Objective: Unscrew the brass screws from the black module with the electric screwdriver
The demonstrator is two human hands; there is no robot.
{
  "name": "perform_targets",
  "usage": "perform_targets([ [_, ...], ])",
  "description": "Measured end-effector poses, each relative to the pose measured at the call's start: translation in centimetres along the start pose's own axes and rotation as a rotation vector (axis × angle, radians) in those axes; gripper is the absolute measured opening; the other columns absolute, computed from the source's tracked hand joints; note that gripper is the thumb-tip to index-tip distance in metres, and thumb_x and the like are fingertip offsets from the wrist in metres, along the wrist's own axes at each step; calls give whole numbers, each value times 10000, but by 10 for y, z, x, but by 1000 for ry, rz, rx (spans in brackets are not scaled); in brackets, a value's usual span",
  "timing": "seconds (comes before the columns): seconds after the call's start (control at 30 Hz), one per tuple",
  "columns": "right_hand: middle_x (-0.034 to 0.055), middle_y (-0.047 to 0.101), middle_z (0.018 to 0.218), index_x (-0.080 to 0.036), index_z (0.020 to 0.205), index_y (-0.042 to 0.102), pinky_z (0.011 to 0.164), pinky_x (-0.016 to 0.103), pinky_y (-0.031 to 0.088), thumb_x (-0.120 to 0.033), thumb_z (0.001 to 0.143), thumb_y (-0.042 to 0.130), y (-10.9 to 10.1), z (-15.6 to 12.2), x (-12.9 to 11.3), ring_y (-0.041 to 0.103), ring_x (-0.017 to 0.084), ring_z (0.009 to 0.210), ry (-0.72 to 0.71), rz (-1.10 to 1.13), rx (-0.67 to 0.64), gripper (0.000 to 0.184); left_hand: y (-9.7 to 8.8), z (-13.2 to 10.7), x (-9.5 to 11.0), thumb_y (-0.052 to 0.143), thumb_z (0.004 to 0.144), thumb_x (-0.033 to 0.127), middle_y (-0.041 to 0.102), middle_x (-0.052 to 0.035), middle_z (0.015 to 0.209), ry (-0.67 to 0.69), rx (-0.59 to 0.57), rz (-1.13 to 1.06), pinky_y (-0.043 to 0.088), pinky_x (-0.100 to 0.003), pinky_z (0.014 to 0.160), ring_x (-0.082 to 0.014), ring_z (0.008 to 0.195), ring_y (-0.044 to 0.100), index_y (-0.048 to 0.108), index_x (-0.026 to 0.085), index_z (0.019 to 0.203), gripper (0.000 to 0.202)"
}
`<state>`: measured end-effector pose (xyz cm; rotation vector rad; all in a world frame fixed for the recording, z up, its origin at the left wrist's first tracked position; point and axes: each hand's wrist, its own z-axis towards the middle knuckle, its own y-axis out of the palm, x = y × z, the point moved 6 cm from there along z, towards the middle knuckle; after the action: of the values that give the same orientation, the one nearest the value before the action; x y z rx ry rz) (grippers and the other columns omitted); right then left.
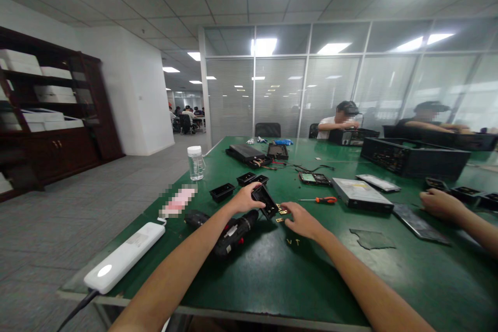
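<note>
My left hand (246, 198) is closed on a small black plastic box (265, 202), holding it tilted above the table with its hollow side showing. My right hand (302, 221) is low over the table just right of the box, thumb and forefinger apart beside several small brass plates (279, 220). Whether a fingertip touches a plate is hard to see. Two small brass screws (298, 242) lie nearer to me. Under my left forearm rests a black power drill (236, 233), partly hidden by the arm. More black boxes (222, 192) stand behind my left hand.
An orange-handled screwdriver (326, 200), a silver disc drive (361, 196) and a circuit board (314, 179) lie to the right. At left are a white power strip (126, 255) and a water bottle (195, 164). A co-worker's hand (441, 203) rests at far right.
</note>
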<state>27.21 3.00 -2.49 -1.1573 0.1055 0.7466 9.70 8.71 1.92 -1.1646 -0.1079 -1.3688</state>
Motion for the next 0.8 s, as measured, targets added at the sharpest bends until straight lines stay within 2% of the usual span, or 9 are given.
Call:
perform_targets([
  [0.17, 68, 562, 942, -232, 993, 567, 802, 356, 353, -282, 711, 510, 6, -1, -10, 485, 207, 907, -132, -76, -94, 293, -11, 3, -5, 707, 545, 269, 486, -88, 1128, -18, 162, -30, 335, -335, 899, -208, 1020, 461, 422, 152, 1145, 674],
  [0.23, 65, 580, 883, -249, 896, 606, 769, 332, 368, -276, 727, 494, 10, -1, -14, 509, 194, 862, -165, -97, -124, 205, -14, 4, -9, 702, 556, 265, 481, -91, 1130, -48, 206, -60, 332, -345, 902, -209, 1029, 455, 415, 155, 1147, 666],
  [0.3, 66, 593, 843, -267, 820, 622, 737, 299, 378, -233, 735, 477, 14, 1, -12, 532, 173, 835, -120, -132, -129, 172, -15, 4, -11, 701, 562, 257, 480, -90, 1130, -62, 230, -85, 322, -352, 914, -206, 1037, 450, 414, 155, 1145, 658],
  [0.4, 64, 609, 778, -290, 747, 623, 682, 269, 388, -199, 715, 485, 17, 2, -3, 561, 145, 761, -13, -160, -114, 168, -15, 4, -11, 703, 561, 256, 481, -88, 1126, -51, 225, -107, 315, -353, 920, -202, 1035, 450, 415, 155, 1141, 656],
  [0.6, 66, 608, 753, -278, 688, 609, 625, 259, 398, -258, 697, 489, 20, 1, 5, 564, 138, 700, -19, -56, -130, 123, -15, 3, -9, 707, 558, 248, 477, -97, 1133, -59, 227, -119, 314, -367, 921, -209, 1042, 445, 421, 150, 1137, 653],
  [0.8, 94, 613, 750, -274, 675, 611, 627, 314, 396, -244, 657, 515, 18, 0, 10, 570, 173, 678, 69, 79, -98, 102, -13, 3, -11, 716, 545, 227, 485, -94, 1127, -65, 204, -138, 320, -362, 917, -208, 1036, 453, 425, 153, 1138, 665],
])
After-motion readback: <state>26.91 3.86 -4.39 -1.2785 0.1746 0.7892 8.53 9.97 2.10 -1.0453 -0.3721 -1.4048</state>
